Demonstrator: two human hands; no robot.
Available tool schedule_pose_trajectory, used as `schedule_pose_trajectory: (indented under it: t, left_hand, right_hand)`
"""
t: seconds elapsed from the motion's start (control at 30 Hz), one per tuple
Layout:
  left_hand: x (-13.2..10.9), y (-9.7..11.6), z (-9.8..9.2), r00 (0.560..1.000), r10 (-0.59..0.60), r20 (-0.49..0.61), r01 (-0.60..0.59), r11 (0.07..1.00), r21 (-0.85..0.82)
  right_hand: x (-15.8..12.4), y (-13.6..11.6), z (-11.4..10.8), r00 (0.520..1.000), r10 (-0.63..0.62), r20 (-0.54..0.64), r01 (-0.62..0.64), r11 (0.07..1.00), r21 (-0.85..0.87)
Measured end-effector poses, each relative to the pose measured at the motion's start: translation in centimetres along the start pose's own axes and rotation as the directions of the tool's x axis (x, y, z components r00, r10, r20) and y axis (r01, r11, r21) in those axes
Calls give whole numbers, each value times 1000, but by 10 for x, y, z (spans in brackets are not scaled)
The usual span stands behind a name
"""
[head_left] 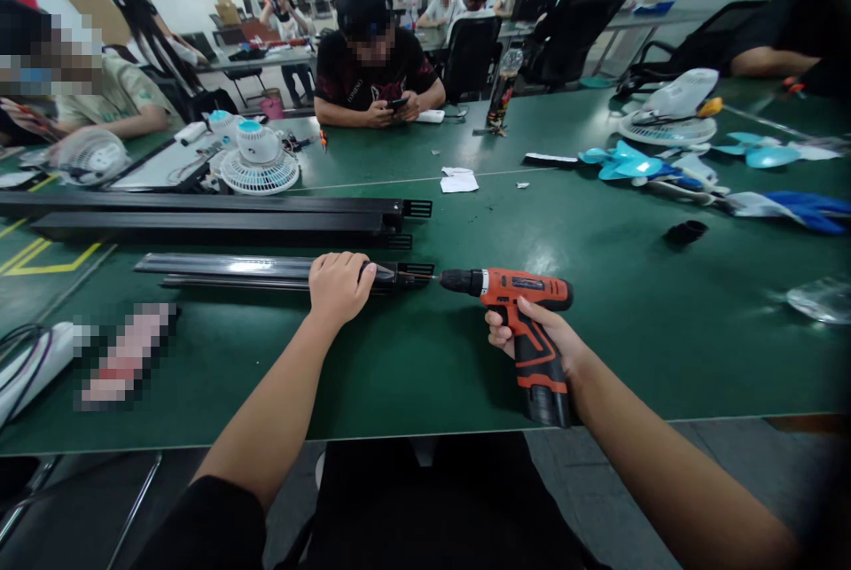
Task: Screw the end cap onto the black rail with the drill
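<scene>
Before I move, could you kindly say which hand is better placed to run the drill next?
Probably the right hand: it holds the red cordless drill, pointed toward the glossy black bar, while the left hand lies over that bar.

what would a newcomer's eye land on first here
Probably the orange-and-black power drill in the right hand, right of centre over the green table, its bit pointing left. Just left of it, the left hand grips a glossy dark bar. Farther back on the right, light-blue fan blades stand out.
</scene>
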State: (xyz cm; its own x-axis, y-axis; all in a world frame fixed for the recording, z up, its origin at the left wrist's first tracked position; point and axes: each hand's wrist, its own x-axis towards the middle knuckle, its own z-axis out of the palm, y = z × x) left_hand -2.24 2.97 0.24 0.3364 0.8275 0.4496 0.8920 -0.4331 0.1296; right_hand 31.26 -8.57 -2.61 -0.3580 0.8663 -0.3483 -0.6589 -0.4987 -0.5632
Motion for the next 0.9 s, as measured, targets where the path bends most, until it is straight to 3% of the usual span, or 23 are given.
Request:
schedule_pose_trajectory:
  t: [0.57, 0.9]
  left_hand:
    - [-1, 0, 1, 1000, -2, -10, 2, 1000, 0]
    - [0, 0, 0, 1000, -1, 0, 1, 1000, 15]
  right_hand:
    - [-1, 0, -5, 1000, 11, 11, -10, 999, -35]
    - [-1, -1, 0, 1000, 27, 10, -27, 999, 33]
